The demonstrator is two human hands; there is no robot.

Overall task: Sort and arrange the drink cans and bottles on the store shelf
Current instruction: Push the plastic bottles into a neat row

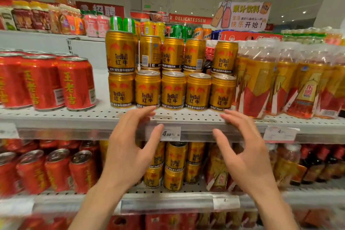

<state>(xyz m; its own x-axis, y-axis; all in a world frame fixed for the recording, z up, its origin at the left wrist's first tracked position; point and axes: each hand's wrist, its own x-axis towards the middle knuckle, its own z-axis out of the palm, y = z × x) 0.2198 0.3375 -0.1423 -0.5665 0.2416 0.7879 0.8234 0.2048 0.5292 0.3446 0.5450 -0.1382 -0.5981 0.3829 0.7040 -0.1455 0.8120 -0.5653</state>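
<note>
Gold Red Bull cans [173, 90] stand in two stacked tiers on the white perforated shelf [104, 115], several across. Red herbal-tea cans [74, 84] stand to their left, with a bare gap of shelf between the two groups. Shrink-wrapped packs of gold-and-red bottles [280, 80] fill the right. My left hand [130, 147] and my right hand [244, 151] hover just in front of the shelf edge below the gold cans, palms facing each other, fingers spread and relaxed, holding nothing. The fingertips reach about level with the shelf lip.
A price tag [170, 133] reading 4.80 sits on the shelf rail between my hands. The lower shelf holds more red cans [56, 170], gold cans [175, 162] and dark bottles [317, 164]. Mixed cans [149, 28] and jars line the top.
</note>
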